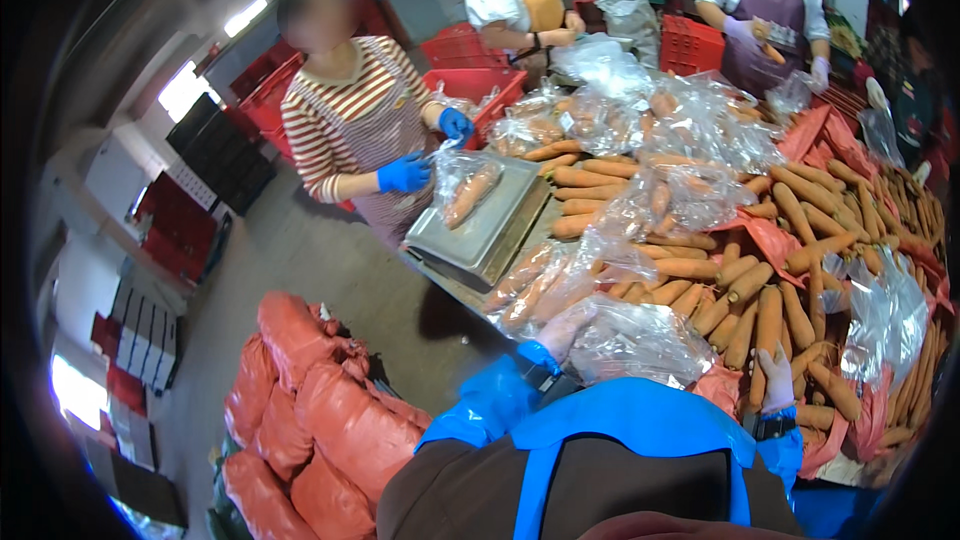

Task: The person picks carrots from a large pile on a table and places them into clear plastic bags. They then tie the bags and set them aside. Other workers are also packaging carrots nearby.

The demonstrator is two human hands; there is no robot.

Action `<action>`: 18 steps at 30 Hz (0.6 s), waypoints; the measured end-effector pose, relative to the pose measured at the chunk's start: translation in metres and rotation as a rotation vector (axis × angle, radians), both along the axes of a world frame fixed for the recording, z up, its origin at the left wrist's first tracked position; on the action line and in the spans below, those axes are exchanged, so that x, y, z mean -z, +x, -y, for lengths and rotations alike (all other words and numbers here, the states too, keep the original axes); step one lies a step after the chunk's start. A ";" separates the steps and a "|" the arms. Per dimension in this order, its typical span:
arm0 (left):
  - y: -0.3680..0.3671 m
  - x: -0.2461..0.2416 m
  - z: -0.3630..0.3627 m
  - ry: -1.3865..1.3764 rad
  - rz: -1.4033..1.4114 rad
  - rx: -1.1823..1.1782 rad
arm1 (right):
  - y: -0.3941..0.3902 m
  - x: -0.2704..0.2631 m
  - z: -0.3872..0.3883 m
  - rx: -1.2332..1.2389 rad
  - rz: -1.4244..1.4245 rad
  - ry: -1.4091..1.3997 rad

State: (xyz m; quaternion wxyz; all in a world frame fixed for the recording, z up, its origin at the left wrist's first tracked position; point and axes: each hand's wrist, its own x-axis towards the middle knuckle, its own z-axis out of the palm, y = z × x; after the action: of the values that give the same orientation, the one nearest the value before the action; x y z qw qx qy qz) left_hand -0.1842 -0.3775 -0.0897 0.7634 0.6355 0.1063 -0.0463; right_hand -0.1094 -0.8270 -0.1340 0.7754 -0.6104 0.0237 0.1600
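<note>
My left hand (568, 331), in a pale glove with a blue sleeve cuff, holds the edge of a clear plastic bag (637, 345). The film looks flat and crumpled, and some of my fingers are hidden by it. On the right, my gloved right hand (777, 379) touches the side of a large carrot (766, 315) in the pile. Whether its fingers close around that carrot is not clear. Loose carrots (724, 300) lie heaped between and beyond my hands. Just past my left hand are bagged carrots (529, 289).
A co-worker in blue gloves (405, 172) handles a bagged carrot (472, 191) over a metal scale (457, 236). Two more people stand across the heap. Filled plastic bags (600, 116) lie at the far side. Stuffed red sacks (337, 412) are on the floor at my left.
</note>
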 end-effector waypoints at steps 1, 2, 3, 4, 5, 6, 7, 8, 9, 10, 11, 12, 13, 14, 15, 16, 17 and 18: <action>0.002 -0.004 0.006 -0.248 -0.065 -0.015 | -0.008 -0.011 -0.004 -0.011 0.080 0.115; 0.004 -0.009 0.010 -0.277 -0.064 -0.020 | -0.011 -0.023 -0.010 0.048 0.093 0.141; 0.006 -0.015 0.014 -0.320 -0.055 -0.003 | -0.016 -0.035 -0.015 0.085 0.130 0.197; 0.007 -0.021 0.018 -0.362 -0.048 0.018 | -0.020 -0.048 -0.021 0.102 0.188 0.280; 0.009 -0.026 0.021 -0.379 -0.075 -0.009 | -0.020 -0.061 -0.027 0.084 0.232 0.295; 0.012 -0.032 0.025 -0.396 -0.103 -0.034 | -0.017 -0.076 -0.033 0.043 0.299 0.337; 0.015 -0.037 0.029 -0.427 -0.096 -0.039 | -0.013 -0.090 -0.041 0.002 0.368 0.379; 0.020 -0.042 0.034 -0.326 -0.077 -0.080 | -0.010 -0.105 -0.049 -0.035 0.435 0.391; 0.024 -0.047 0.039 -0.238 -0.074 -0.085 | -0.010 -0.118 -0.058 -0.079 0.409 0.386; 0.028 -0.053 0.044 -0.147 -0.066 -0.079 | -0.012 -0.130 -0.067 -0.135 0.400 0.406; 0.033 -0.059 0.049 -0.031 -0.069 -0.091 | -0.013 -0.141 -0.077 -0.193 0.392 0.427; 0.038 -0.064 0.057 -0.220 -0.119 -0.060 | -0.016 -0.150 -0.087 -0.236 0.396 0.390; 0.041 -0.070 0.064 -0.265 -0.182 -0.048 | -0.018 -0.156 -0.097 -0.317 0.343 0.384; 0.043 -0.074 0.070 -0.310 -0.246 -0.036 | -0.019 -0.156 -0.111 -0.381 0.415 0.401; 0.045 -0.076 0.076 -0.356 -0.310 -0.022 | -0.019 -0.154 -0.125 -0.404 0.432 0.336; 0.047 -0.077 0.083 -0.357 -0.290 -0.019 | -0.015 -0.150 -0.137 -0.490 0.529 0.290; 0.045 -0.074 0.085 -0.411 -0.314 -0.006 | -0.009 -0.144 -0.150 -0.558 0.594 0.200; 0.044 -0.069 0.088 -0.437 -0.309 0.030 | -0.005 -0.136 -0.161 -0.615 0.680 0.145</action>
State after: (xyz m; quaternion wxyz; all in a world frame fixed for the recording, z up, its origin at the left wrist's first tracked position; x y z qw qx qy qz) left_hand -0.1398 -0.4652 -0.0212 0.8564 0.4425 0.1996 -0.1757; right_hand -0.1146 -0.6663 0.0017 0.6962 -0.5512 -0.4253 0.1746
